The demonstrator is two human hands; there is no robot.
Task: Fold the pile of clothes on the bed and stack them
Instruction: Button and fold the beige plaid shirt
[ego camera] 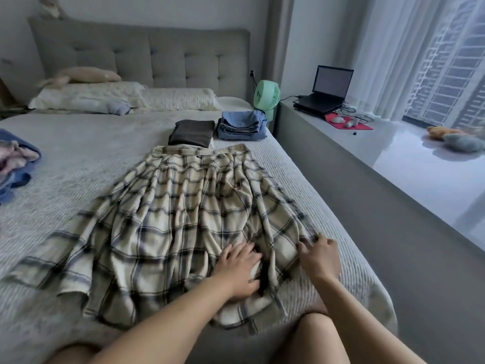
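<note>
1. A cream pleated skirt with a dark plaid check (183, 219) lies spread on the grey-white ribbed bed cover (78, 158), waistband away from the person and hem toward them
2. The left hand (240, 270) rests flat on the cloth near the hem, fingers straight and spread, its grip around nothing
3. The right hand (319, 258) is at the skirt's right edge with fingers bent over the fabric; it looks like a pinch on the hem, though motion blur leaves me unable to tell for sure
4. Beyond the waistband sit a folded dark brown garment (191, 134) and, just beside it, a stack of folded blue denim (241, 126)
5. At the far left edge of the bed lies an unfolded heap of pink and blue clothes (15, 164), so the task seems partly done
6. The skirt looks light, soft and limp; its pleats are likely to slide and bunch when lifted
7. Best hold, in my judgement: pinch hem and waistband along one side edge, carry that side over the middle, and smooth the pleats flat with an open palm
</note>
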